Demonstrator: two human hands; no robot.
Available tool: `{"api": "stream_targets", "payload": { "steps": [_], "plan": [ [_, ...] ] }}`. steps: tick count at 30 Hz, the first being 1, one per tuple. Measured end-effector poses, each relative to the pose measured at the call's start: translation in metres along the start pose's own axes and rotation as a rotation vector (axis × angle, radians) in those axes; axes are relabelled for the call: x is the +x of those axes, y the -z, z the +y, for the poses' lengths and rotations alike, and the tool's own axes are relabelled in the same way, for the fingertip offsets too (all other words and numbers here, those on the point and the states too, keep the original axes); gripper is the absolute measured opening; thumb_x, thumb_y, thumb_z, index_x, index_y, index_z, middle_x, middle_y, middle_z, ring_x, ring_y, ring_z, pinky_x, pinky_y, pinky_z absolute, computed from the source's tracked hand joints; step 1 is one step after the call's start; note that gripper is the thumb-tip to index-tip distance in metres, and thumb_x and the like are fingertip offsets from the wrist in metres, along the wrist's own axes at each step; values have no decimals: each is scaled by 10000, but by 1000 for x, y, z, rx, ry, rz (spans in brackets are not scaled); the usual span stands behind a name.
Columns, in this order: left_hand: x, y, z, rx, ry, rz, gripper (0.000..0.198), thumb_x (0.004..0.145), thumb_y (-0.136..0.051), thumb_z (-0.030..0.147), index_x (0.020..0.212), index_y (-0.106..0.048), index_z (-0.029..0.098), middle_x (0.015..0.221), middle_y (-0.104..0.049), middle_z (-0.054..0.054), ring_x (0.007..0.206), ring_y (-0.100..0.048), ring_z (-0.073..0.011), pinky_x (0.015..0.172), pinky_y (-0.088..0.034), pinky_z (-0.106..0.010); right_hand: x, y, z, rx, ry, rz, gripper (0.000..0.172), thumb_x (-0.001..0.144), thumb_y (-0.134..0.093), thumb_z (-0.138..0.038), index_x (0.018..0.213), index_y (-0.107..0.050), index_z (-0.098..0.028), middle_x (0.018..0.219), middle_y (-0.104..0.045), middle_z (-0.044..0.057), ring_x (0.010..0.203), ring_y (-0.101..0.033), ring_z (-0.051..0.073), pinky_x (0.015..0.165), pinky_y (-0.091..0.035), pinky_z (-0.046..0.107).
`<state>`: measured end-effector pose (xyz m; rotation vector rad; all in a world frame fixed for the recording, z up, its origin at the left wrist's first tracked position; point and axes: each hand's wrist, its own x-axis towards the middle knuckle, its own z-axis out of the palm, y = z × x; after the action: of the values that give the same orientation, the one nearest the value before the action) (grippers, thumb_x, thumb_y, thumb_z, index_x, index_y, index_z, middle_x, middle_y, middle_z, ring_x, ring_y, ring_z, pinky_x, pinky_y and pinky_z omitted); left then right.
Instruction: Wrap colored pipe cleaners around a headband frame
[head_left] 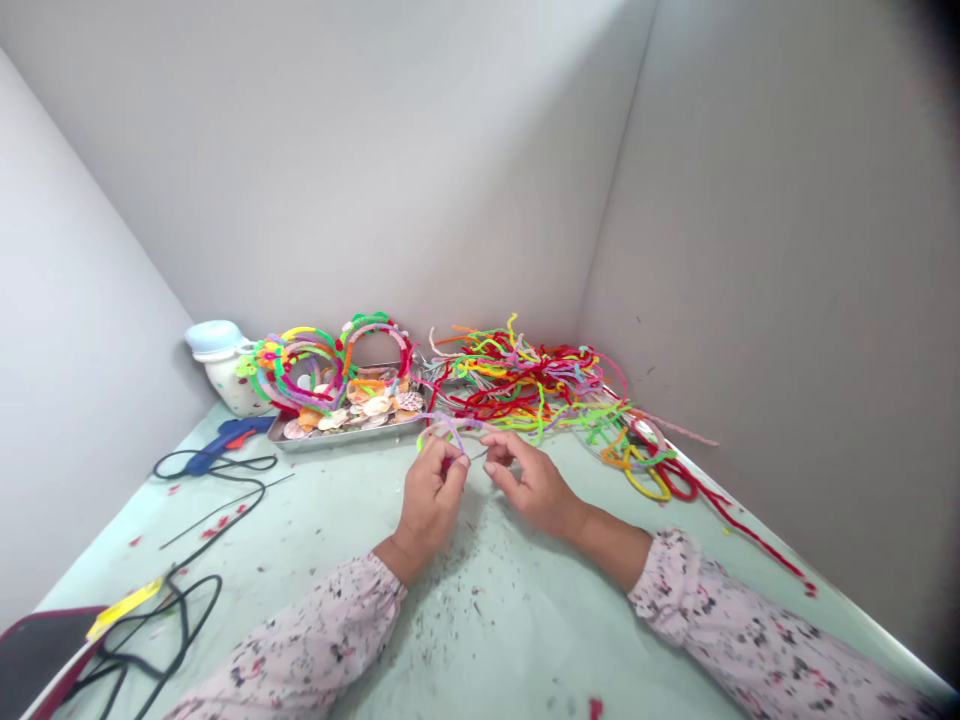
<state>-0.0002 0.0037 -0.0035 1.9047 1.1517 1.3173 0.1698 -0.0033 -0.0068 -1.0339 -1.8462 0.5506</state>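
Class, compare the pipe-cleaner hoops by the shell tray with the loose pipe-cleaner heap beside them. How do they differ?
The pipe-cleaner hoops are closed upright rings, while the loose pipe-cleaner heap is a flat tangle of strands. The hoops sit at the metal tray; the heap lies right of it. Both are multicoloured.

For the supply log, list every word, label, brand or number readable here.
No text can be read.
The yellow strip by the black cord may bear print, but it is too blurred to read.
The glue gun shows no legible marking.
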Motion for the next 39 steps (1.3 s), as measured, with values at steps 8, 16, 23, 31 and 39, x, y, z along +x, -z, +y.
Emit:
{"api": "stream_targets", "payload": {
  "steps": [8,16,23,31,39],
  "plan": [
    [-4,1,4,-25,-40,49,173,888,-452,257,728,-464,190,675,-466,21,651,-446,-135,631,-356,-254,-1,2,-3,-5,-112,82,363,837,-533,-201,1197,-490,-219,879,-636,16,793,-592,152,661,-459,263],
    [-3,-1,2,-4,-33,48,177,885,-451,256,722,-471,188,684,-467,15,655,-442,-139,629,-348,-256,-1,3,5,7,-157,149,315,841,-502,-177,1152,-505,-224,906,-632,15,788,-601,149,702,-483,277],
    [-3,0,5,44,-56,30,180,890,-443,259,728,-473,188,712,-458,6,685,-442,-147,649,-358,-262,-1,9,-2,-199,124,293,233,847,-525,-188,1073,-576,-217,1059,-600,73,977,-553,210,855,-457,368],
    [-5,-2,11,122,-139,-161,131,889,-432,225,810,-526,180,789,-494,-17,734,-460,-158,674,-366,-274,-4,5,-10,-256,221,60,147,878,-510,-241,982,-611,-219,887,-635,66,877,-553,225,814,-426,385],
    [-4,-5,6,45,-69,-237,131,821,-457,133,938,-488,184,879,-540,-29,753,-501,-157,655,-393,-268,-2,4,-6,-147,73,37,122,849,-536,-193,950,-601,-212,806,-600,29,809,-551,190,765,-433,322]
  ]
}}
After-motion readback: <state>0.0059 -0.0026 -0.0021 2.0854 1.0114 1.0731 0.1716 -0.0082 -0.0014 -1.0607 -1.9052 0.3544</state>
